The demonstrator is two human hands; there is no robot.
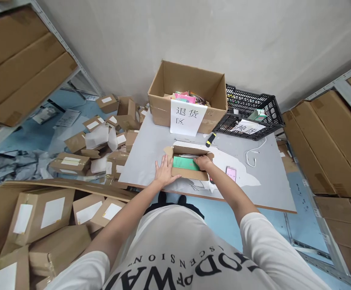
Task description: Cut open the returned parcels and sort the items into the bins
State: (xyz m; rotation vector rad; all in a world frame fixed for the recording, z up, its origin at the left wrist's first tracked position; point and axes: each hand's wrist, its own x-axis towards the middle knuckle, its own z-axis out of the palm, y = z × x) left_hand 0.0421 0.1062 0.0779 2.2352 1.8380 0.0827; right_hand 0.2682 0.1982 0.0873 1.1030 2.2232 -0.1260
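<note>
Near the middle of the grey desk (151, 161): a small open brown cardboard parcel box (190, 171) with a flat green packet (183, 163) inside. Left hand (164, 171) spread flat, fingers splayed, pressing the box's left end. Right hand (204, 162) curled over the packet's right end, apparently pinching it. Likely light, thin and fairly stiff, perhaps slick; best taken by a short edge. Farther off: a large open carton with a white paper sign (187, 117), a black plastic crate (252, 117) to its right.
</note>
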